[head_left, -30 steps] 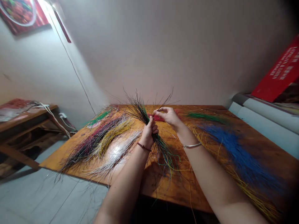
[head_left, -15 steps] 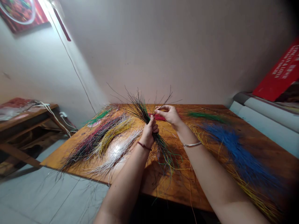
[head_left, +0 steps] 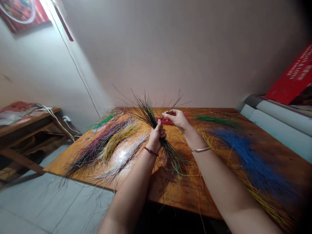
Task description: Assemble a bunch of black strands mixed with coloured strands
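Note:
My left hand (head_left: 158,135) is closed round the middle of a bundle of thin wires (head_left: 149,115), mostly black with green and some other colours. The wires fan out above the fist, and a loose tail hangs below it. Just to the right, my right hand (head_left: 177,119) pinches a few dark wires at the bundle's upper side between thumb and fingers. Behind both hands a red bunch of wires (head_left: 167,121) lies on the wooden table (head_left: 175,195), partly hidden.
White (head_left: 126,156), yellow (head_left: 117,139) and dark red and black (head_left: 97,144) wire bunches lie left. Blue (head_left: 246,156), green (head_left: 216,121) and yellow (head_left: 265,201) ones lie right. A wall (head_left: 170,58) rises behind; a wooden bench (head_left: 29,118) stands left.
The hands keep nearly the same grip and pose. The view has shifted slightly, and the dark wires at my right hand have moved a little to the right.

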`<state>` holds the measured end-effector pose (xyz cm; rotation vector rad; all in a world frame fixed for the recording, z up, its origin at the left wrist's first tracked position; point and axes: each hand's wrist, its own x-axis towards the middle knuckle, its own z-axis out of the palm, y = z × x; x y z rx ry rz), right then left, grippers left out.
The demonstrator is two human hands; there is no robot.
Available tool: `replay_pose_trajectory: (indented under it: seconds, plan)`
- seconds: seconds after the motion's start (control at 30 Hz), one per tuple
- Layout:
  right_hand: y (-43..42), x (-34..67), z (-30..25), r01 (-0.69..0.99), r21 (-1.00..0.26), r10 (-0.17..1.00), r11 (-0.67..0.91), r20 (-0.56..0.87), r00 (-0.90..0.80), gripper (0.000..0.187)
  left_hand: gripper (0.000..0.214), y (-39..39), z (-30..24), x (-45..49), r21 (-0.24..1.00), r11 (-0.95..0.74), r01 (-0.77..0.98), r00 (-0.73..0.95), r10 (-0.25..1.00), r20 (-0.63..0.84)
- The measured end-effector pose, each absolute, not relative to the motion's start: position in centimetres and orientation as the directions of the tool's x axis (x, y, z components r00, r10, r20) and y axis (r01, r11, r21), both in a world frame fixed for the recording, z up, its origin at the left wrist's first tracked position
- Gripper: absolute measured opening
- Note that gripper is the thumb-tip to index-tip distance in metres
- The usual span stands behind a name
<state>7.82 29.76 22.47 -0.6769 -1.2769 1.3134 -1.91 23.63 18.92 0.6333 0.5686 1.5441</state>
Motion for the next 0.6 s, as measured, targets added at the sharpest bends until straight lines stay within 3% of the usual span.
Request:
replay_pose_trajectory:
  seconds: [0.6]
  plan:
    - [28.7, 7.5, 23.4, -0.262, -0.952, 0.948, 0.155, 0.218, -0.231, 0.024, 0.054, 23.8, 18.7, -1.9, 0.697, -0.061, -0.715, -0.028, 0.998, 0.058]
